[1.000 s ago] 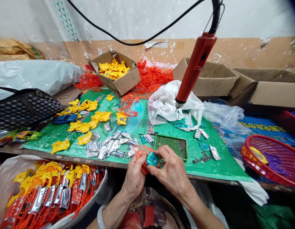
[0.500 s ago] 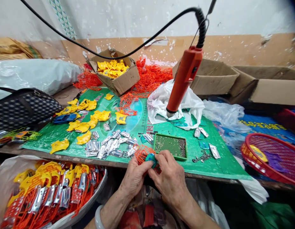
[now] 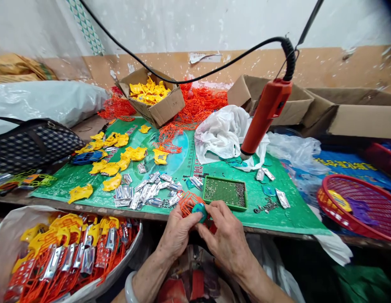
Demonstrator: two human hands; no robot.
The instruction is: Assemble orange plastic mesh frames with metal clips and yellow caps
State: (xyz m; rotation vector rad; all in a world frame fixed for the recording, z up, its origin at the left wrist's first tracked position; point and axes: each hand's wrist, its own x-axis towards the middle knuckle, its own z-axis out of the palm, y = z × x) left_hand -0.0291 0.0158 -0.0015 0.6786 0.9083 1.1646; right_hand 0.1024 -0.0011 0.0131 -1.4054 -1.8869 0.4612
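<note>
My left hand (image 3: 176, 233) and my right hand (image 3: 228, 240) meet at the table's front edge, fingers closed together on an orange plastic frame (image 3: 187, 202) with a small teal plastic piece (image 3: 200, 211) pressed against it. Just beyond them lies a green perforated tray (image 3: 226, 192) with small screws at its right side. Silver metal clips (image 3: 145, 193) are scattered to the left of the tray. An orange electric screwdriver (image 3: 265, 115) hangs on a black cord above the green mat (image 3: 277, 219), untouched.
Yellow plastic pieces (image 3: 111, 162) lie on the mat and fill a cardboard box (image 3: 164, 109). Orange frames (image 3: 200, 103) are piled behind. A bag of assembled parts (image 3: 65, 248) sits lower left, a red basket (image 3: 356, 208) at right, white plastic bag (image 3: 223, 132) mid-table, dark handbag (image 3: 31, 143) left.
The hanging screwdriver swung left, then back to the right. My hands stayed at the table edge, turning the teal piece against the orange frame and shifting slightly lower.
</note>
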